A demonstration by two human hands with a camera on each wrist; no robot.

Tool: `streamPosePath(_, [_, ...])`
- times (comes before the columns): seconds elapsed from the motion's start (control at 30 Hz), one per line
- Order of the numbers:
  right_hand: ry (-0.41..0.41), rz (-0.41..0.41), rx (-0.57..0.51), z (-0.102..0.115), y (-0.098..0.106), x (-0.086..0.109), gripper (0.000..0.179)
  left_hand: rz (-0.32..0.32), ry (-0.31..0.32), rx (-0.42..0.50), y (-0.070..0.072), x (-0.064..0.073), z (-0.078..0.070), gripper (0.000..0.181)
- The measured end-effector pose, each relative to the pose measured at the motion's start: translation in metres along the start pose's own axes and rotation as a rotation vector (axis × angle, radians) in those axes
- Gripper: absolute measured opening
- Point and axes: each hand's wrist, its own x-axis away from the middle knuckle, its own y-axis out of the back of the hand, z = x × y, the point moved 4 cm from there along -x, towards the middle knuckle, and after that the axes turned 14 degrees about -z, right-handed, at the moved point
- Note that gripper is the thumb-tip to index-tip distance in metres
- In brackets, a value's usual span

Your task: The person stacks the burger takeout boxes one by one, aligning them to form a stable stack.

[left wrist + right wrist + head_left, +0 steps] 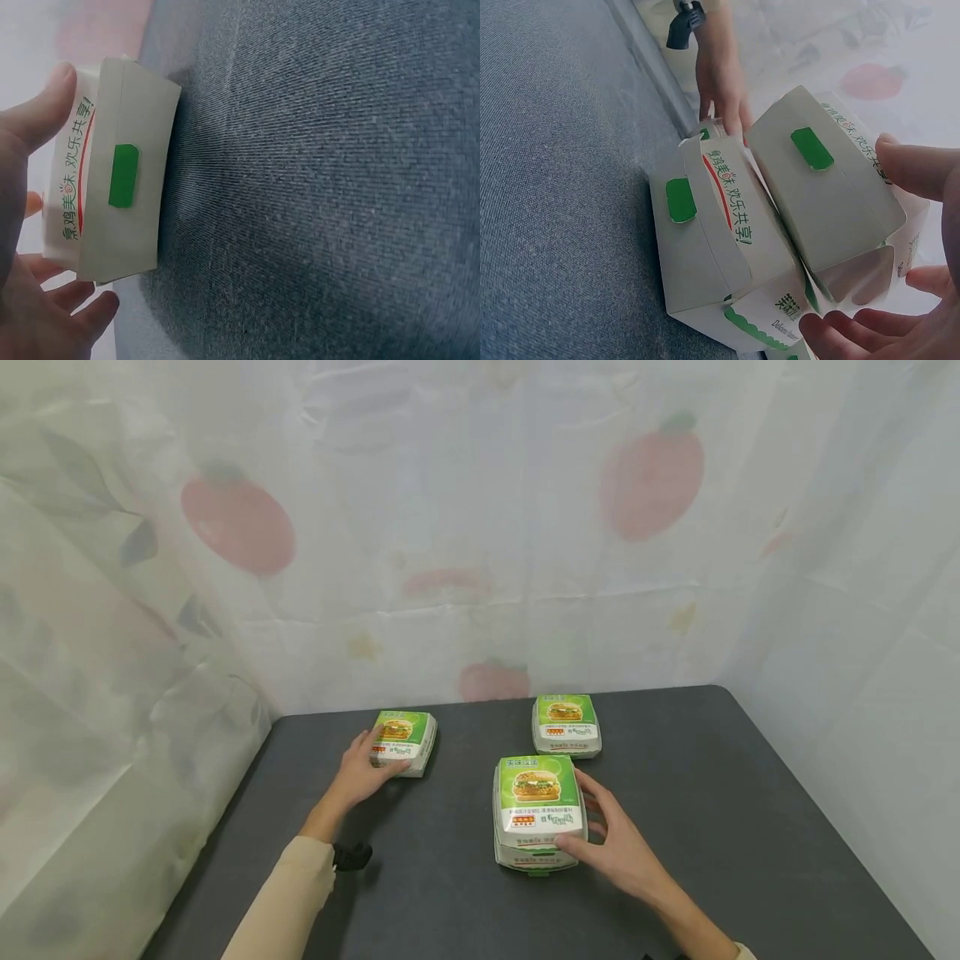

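Note:
At the back left of the table, my left hand [360, 777] holds a green-and-white burger box [405, 732] with thumb and fingers on opposite sides. The left wrist view shows that box's pale side with a green tab [124, 175], its base close to the table. Front and centre, two burger boxes are stacked. My right hand [621, 850] grips the upper burger box [537, 814] from the right, thumb at its front. Beneath it stands the lower burger box [727, 202], with a narrow wedge-shaped gap between the two in the right wrist view.
Another burger box [566, 725] sits at the back right, just behind the stack. The dark table [720, 827] is bounded at the back and sides by a pale curtain [465, 510] with a fruit print.

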Motion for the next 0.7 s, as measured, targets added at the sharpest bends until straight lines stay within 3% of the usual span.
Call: streamPosePath(0.7, [0.003,-0.006,0.0,-0.0017,-0.0006,-0.0001,0.093,-0.05,-0.017,0.022,-0.0003,0.0023,-0.0032,0.107])
